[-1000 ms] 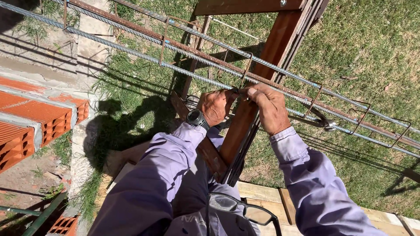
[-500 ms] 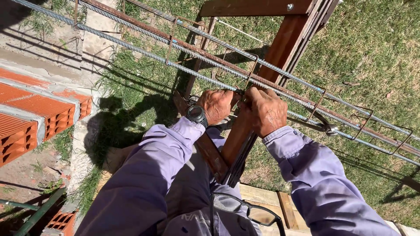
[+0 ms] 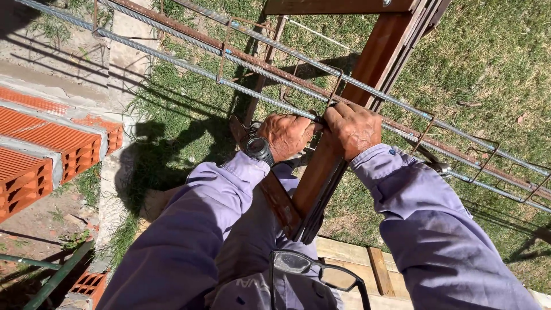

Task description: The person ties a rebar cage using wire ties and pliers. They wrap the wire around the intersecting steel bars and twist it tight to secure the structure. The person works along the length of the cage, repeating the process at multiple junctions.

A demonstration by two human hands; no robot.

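While both hands meet at the middle of the view, the left hand [image 3: 287, 135] and the right hand [image 3: 354, 129] sit side by side on a rebar cage [image 3: 275, 74] that runs from 10 o'clock down to 4 o'clock across the frame. Left hand fingers are curled together around a ribbed bar of the cage, knuckles up; right hand fingers are folded shut at the same spot, just where a thin wire stirrup [image 3: 336, 86] crosses the bars; what they pinch there is hidden, cannot tell if it is wire or a tool. The two hands touch or nearly touch. A dark wristwatch [image 3: 258, 149] sits on the left wrist. Both arms wear pale purple sleeves [image 3: 189, 247]. Cage rests on a rusty brown metal frame [image 3: 373, 63] that rises toward 12 o'clock and drops between the arms toward 6 o'clock. More stirrups [image 3: 482, 166] loop the bars out at 3 to 4 o'clock. Black-framed glasses [image 3: 315, 275] hang at the chest, 6 o'clock. Grass [image 3: 488, 69] covers the ground at 1 to 3 o'clock, with the person's shadow at 9 o'clock. Orange hollow bricks [image 3: 34, 166] are stacked at 9 o'clock, well apart from the hands. Pale wood boards [image 3: 356, 258] lie at 5 o'clock under the right arm.
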